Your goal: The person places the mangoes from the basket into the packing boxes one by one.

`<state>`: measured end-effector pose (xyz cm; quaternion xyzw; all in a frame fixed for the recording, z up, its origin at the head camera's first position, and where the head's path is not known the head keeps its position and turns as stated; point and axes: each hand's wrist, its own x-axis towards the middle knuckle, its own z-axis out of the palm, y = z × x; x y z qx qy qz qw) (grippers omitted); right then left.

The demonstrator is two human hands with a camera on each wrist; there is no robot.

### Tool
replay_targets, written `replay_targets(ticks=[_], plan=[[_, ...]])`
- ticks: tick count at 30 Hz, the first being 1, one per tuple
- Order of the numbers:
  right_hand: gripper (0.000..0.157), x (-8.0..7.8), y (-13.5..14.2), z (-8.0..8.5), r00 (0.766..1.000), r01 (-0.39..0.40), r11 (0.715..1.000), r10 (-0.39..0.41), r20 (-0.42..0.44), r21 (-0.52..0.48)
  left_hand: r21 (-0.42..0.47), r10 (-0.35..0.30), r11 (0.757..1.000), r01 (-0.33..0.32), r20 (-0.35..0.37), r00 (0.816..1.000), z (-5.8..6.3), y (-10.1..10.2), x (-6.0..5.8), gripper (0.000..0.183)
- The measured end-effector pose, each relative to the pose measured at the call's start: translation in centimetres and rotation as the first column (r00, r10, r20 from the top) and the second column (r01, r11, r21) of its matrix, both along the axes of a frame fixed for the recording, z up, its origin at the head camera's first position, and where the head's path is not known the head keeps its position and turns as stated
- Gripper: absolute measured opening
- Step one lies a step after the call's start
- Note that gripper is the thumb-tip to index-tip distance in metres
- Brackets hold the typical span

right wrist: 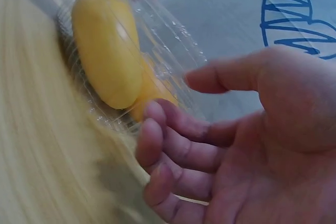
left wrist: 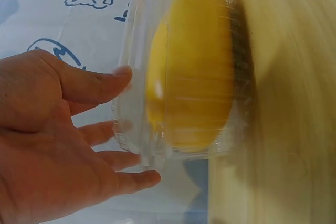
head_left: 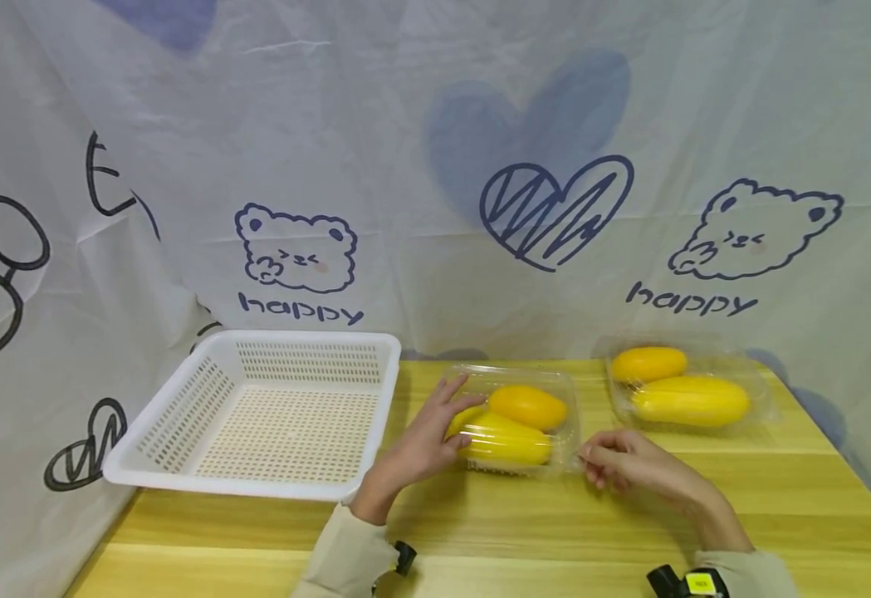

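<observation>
A clear plastic clamshell box (head_left: 565, 390) sits on the table, its lid lying over two fruits. Nearer is a long yellow fruit (head_left: 506, 440); behind it lies a rounder orange-yellow one that looks like a mango (head_left: 528, 407). My left hand (head_left: 428, 436) spreads across the box's left end. In the left wrist view its thumb (left wrist: 118, 80) lies over the lid's edge and the fairly straight fingers show behind the plastic. At the box's right end, my right hand (head_left: 629, 461) has loosely bent fingers, its thumb (right wrist: 210, 77) and fingertips apart at the plastic edge.
To the left stands a white perforated basket (head_left: 390, 399), close beside my left forearm. A second clear box (head_left: 760, 390) with two similar yellow fruits is at the back right. Printed cloth (head_left: 405, 166) hangs behind and left of the wooden table (head_left: 540, 540).
</observation>
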<state>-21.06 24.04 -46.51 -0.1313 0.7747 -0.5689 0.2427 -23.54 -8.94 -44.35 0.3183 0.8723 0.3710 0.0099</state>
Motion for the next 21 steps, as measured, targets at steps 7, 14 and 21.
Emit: replay_targets(ticks=[7, 14, 21], plan=[[0.037, 0.1, 0.2, 0.0, 0.996, -0.089, 0.996, 0.089, 0.018, -0.017, -0.084, 0.057, 0.995, -0.059, -0.024, 0.998, 1.0, 0.4, 1.1, 0.045], [0.037, 0.0, -0.1, 0.1, 0.995, -0.1, 0.994, 0.101, 0.007, -0.034, -0.061, 0.082, 0.994, -0.09, -0.125, 0.989, 2.7, 1.6, 2.8, 0.026], [0.037, 0.2, 0.0, 0.1, 0.992, -0.125, 0.992, 0.126, 0.022, -0.028, -0.022, -0.061, 0.998, 0.065, 0.146, 0.987, 2.6, 4.1, 4.3, 0.011]])
